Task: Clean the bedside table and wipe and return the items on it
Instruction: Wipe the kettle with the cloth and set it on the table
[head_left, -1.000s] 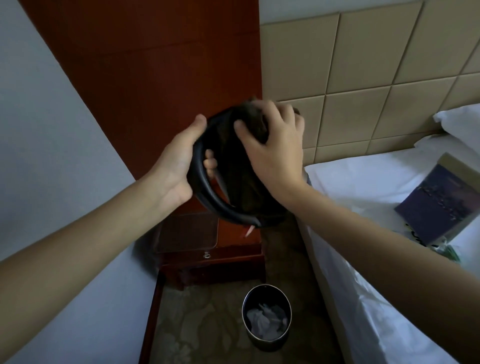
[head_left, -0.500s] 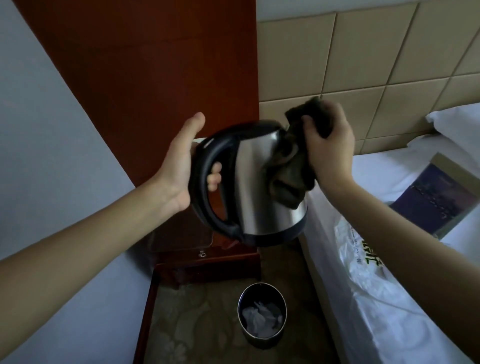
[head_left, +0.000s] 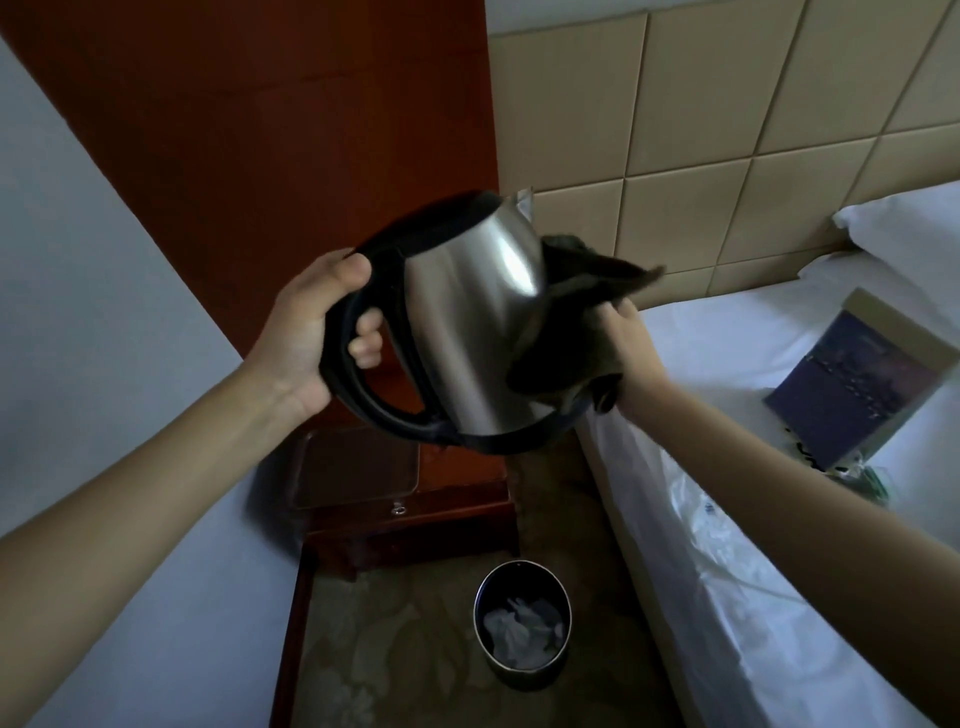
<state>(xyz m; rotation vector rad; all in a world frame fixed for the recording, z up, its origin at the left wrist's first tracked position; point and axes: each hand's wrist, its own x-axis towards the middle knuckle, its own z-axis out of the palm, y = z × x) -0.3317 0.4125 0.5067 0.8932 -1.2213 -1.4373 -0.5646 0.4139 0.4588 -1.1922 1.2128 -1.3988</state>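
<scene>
Stainless-steel kettle (head_left: 478, 322) held tilted in the air above one bedside table (head_left: 452, 512), one dark cloth (head_left: 576, 317) against its body.
One left hand (head_left: 306, 338) grips the black handle at the kettle's 9 o'clock; one right hand (head_left: 628, 353) clutches the cloth at its 3 o'clock. One bin (head_left: 522, 623) stands on the floor at 6 o'clock, one book (head_left: 852, 384) lies on the bed (head_left: 727, 353) at 3 o'clock.
</scene>
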